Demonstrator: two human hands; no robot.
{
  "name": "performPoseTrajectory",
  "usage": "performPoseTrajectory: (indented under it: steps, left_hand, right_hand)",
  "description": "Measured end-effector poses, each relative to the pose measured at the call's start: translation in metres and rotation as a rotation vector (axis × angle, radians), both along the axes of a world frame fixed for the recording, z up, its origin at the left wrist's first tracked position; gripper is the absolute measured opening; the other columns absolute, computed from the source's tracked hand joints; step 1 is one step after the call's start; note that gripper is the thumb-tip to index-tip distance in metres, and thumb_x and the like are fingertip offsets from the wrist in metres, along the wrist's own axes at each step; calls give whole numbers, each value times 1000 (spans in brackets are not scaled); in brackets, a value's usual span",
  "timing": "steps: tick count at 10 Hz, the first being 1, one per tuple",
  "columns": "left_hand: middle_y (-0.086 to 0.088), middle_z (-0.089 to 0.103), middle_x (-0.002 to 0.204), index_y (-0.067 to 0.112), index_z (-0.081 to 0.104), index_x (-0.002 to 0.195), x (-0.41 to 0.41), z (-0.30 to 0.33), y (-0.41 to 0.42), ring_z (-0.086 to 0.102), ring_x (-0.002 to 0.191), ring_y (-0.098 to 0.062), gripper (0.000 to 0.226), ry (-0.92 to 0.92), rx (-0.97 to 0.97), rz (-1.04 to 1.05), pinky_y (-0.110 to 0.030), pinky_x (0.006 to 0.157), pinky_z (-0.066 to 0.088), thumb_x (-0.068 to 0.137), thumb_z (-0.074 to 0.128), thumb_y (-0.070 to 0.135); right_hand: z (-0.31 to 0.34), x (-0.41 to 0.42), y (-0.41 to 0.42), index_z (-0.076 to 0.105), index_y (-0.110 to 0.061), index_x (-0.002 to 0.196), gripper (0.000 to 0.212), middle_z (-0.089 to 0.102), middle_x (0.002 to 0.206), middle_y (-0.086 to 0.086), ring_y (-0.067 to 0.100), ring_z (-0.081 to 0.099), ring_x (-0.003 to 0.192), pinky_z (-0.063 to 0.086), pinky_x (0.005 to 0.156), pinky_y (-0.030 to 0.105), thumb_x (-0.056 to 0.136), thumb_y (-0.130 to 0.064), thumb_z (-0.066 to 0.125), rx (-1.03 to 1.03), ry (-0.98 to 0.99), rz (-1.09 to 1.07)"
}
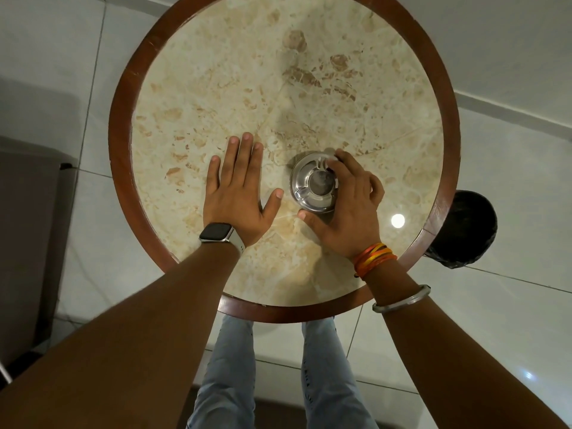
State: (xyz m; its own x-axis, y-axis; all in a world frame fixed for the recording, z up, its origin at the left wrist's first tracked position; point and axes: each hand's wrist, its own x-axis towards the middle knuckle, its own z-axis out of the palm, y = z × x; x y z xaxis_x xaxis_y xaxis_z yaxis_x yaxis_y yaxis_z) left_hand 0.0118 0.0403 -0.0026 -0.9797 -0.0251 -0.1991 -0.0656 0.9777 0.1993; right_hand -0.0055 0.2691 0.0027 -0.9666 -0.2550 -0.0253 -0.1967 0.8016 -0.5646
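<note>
A small round steel ashtray (309, 184) stands on a round marble table (216, 72) with a dark wooden rim. My right hand (349, 205) grips the ashtray from its right side, fingers curled over the far rim and thumb at the near rim. My left hand (238, 187) lies flat on the marble just left of the ashtray, fingers straight and spread, apart from it. A watch sits on my left wrist; orange threads and a metal bangle are on my right.
A black bin (464, 230) stands on the tiled floor by the table's right edge. A dark piece of furniture (28, 243) fills the left side. My legs in light jeans (229, 366) are under the table's near edge.
</note>
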Motion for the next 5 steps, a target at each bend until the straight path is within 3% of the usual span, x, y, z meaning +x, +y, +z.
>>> performPoseTrajectory:
  steps: [2,3,4,5]
  left_hand:
    - [-6,-2,183,14,6,173,0,-2,-1,-5,169,-25,87,-1,6,-9,-52,136,0,106,32,63]
    - [-6,-1,183,14,7,173,2,-4,-1,-4,169,-25,88,-9,-11,-12,-53,135,2,105,31,64]
    - [-7,0,182,14,8,173,-1,0,0,-4,169,-26,89,-8,3,-19,-54,135,2,105,29,66]
    - [-8,-2,182,14,7,173,2,-1,0,-6,169,-27,91,-4,-6,-34,-55,135,3,104,28,69]
  right_hand:
    - [3,0,5,33,-11,164,116,29,177,17,33,27,165,26,128,58,78,-78,72,-54,-20,-28]
    - [8,6,15,27,-5,169,122,23,179,18,35,20,168,22,130,63,81,-81,64,23,-56,-88]
    - [13,15,22,16,-7,173,131,9,183,16,34,6,171,13,135,61,81,-91,56,233,-104,-132]
    - [9,21,22,10,-8,174,139,0,184,16,32,-3,171,10,137,58,77,-95,59,342,-130,-100]
